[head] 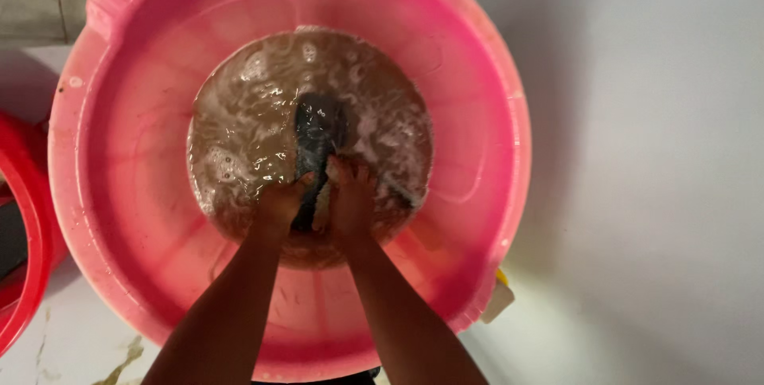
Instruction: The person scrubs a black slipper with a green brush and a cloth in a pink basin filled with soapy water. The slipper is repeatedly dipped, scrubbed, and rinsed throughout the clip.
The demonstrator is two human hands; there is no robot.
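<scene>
My left hand (280, 203) and right hand (350, 198) sit side by side, both closed tight on a dark wet cloth (318, 134) that stretches away from my fingertips into murky, foamy water (239, 138); the pink basin (477, 114) rings both wrists; a red tub (24, 257) lies well off beyond my left arm.

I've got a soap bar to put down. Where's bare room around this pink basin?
Bare pale floor right of the pink basin. The left is crowded by a red tub. In the murky water, both hands grip a dark cloth.
</scene>
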